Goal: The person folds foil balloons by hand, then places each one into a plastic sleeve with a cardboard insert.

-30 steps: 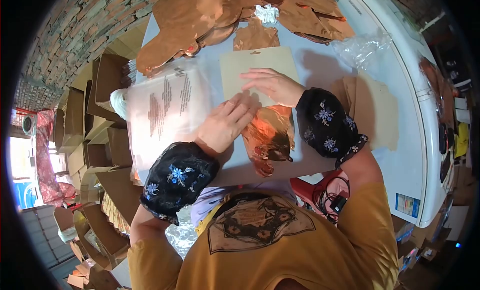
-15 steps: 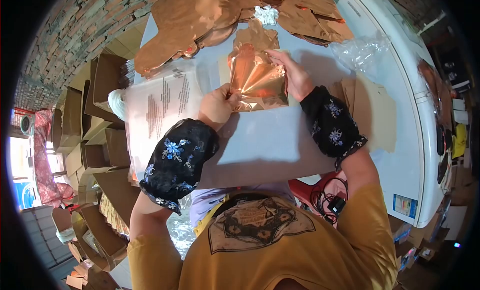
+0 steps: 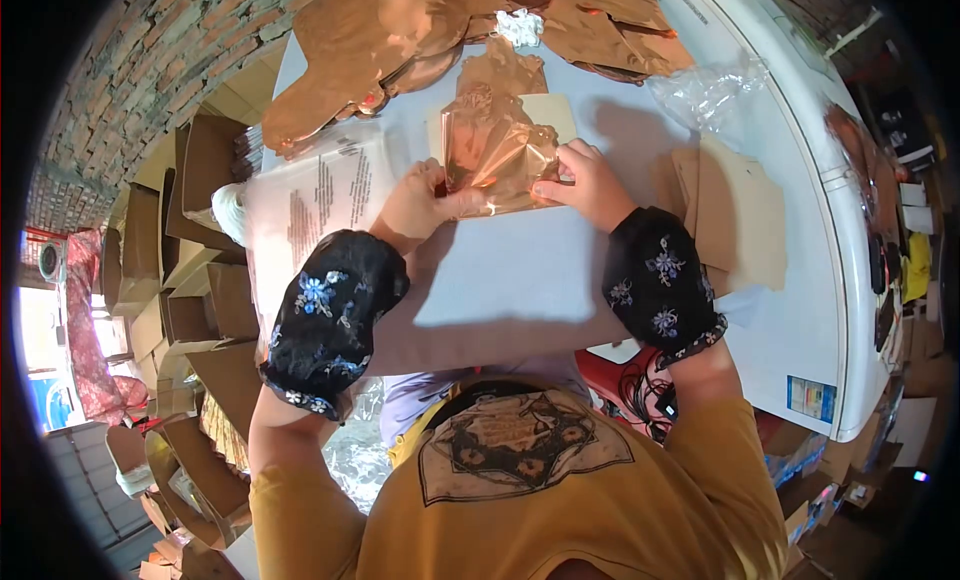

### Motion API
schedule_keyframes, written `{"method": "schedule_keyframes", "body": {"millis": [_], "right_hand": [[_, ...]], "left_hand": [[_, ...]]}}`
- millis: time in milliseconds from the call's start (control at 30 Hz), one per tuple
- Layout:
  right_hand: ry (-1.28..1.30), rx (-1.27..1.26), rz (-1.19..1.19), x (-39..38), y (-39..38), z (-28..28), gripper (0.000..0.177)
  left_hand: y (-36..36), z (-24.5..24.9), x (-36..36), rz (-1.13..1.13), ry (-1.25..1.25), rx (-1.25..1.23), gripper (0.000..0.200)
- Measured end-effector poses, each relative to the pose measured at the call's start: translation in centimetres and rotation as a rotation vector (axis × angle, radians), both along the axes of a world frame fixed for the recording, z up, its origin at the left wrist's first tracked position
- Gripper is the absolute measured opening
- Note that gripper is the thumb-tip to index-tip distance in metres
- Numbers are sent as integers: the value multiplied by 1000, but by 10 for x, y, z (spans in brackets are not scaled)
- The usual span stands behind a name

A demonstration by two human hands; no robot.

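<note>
Both hands grasp one thing: a copper foil sheet (image 3: pixel 497 152), crumpled and partly folded, at about 12 o'clock from the person's chest. Left hand (image 3: pixel 415 205) pinches its 9 o'clock edge, thumb on top. Right hand (image 3: pixel 585 185) pinches the 3 o'clock lower corner, fingers curled. Neither hand is free. The foil lies on a tan backing card (image 3: pixel 555 112), which shows only at the foil's upper right. The card lies flat on the white surface (image 3: pixel 520 275).

Risks, as a judgement:
- Foil looks thin and already creased. Pulling the two hands apart could tear it at a pinch point or along a crease.
- The card is held down only by the foil's weight. A sideways tug could slide it off square, so the foil ends up crooked or hanging over an edge.
- Foil looks springy. If either pinch loosens, the fold may pop open.
- The stack of clear printed bags (image 3: pixel 320 195) sits just beside the left hand at 9 o'clock. The left sleeve (image 3: pixel 325 315) could drag the top one off.
- The loose foil pile (image 3: pixel 350 50) at 11 to 12 o'clock lies close behind. A push forward could run the held sheet into it and tangle them.
- The card stack (image 3: pixel 735 215) at 3 o'clock and the crumpled clear plastic (image 3: pixel 715 88) at 2 o'clock are well apart, so the risk there is low.
</note>
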State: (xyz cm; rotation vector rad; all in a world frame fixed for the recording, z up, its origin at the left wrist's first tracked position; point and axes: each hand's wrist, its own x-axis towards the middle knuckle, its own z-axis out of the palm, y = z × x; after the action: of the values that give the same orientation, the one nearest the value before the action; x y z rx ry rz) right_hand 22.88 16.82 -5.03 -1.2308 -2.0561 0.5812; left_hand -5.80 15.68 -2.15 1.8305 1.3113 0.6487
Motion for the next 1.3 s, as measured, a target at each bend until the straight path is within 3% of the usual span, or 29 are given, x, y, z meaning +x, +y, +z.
{"method": "schedule_keyframes", "body": {"millis": [33, 300, 400, 500, 600, 700, 800, 1000, 1300], "right_hand": [[8, -10, 0, 1, 1, 0, 40], [57, -51, -21, -1, 1, 6, 40], [-5, -54, -9, 1, -1, 12, 31], [291, -316, -73, 10, 13, 1, 20], [-31, 230, -193, 16, 23, -4, 27], [-327, 469, -188, 6, 18, -13, 36], [-330, 392, -155, 5, 17, -16, 44], [-445, 373, -176, 5, 13, -5, 42], [-493, 482, -183, 6, 19, -9, 40]], "left_hand": [[-3, 2, -3, -70, 156, 226, 34], [9, -21, -2, 6, 334, 138, 33], [11, -18, -1, -5, 397, 126, 32], [10, -17, 2, 5, 411, 122, 32], [9, -17, 2, 21, 395, 124, 32], [7, -12, 4, 5, 383, 126, 32], [9, -15, 1, -15, 394, 151, 31], [7, -14, 3, -34, 392, 187, 33], [5, -16, 5, -25, 486, 331, 32]]}}
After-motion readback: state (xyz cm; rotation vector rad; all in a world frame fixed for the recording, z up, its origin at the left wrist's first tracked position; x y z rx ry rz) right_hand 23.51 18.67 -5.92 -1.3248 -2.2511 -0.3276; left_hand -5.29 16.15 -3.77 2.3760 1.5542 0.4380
